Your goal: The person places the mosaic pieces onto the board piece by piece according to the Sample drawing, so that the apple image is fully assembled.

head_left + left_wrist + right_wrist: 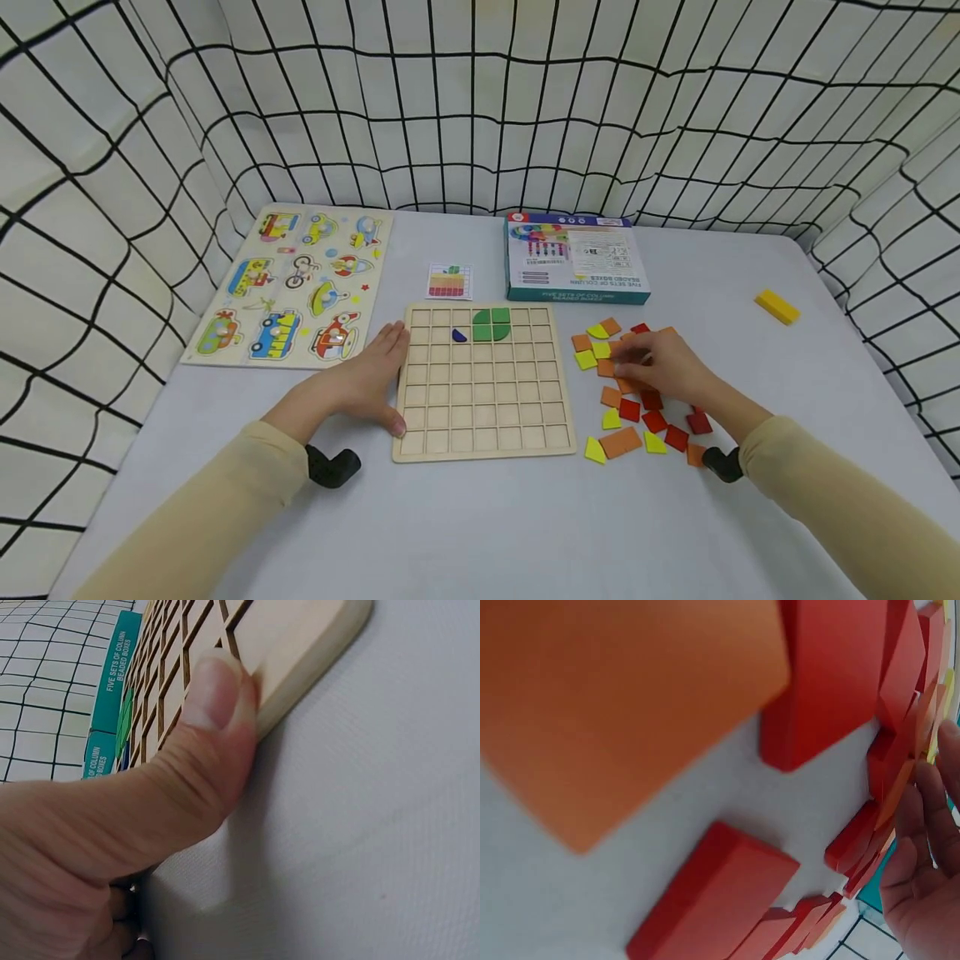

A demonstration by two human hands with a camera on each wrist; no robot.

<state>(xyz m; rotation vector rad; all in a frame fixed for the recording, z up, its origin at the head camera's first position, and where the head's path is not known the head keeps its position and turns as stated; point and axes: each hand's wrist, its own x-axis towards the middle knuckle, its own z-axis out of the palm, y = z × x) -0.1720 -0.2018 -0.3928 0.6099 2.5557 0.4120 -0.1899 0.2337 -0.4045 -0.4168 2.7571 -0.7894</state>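
Note:
A wooden grid board (480,400) lies flat on the table in the head view. Green tiles (491,325), some with rounded corners, and a small dark blue piece (459,336) sit in its upper cells. My left hand (363,379) rests along the board's left edge, fingers stretched out. In the left wrist view its thumb (214,694) presses on the rim. Over the loose tiles to the right, my right hand (663,367) reaches down with bent fingers, thumb and forefinger apart beside yellow tiles (602,350) and orange tiles (611,397). Red tiles (720,892) lie under its wrist.
A small pattern card (450,282) lies behind the board. Back right of it is a teal-edged box (577,262). A picture puzzle board (288,283) lies at the left, a yellow block (777,307) at the far right. Black netting (472,117) surrounds the table.

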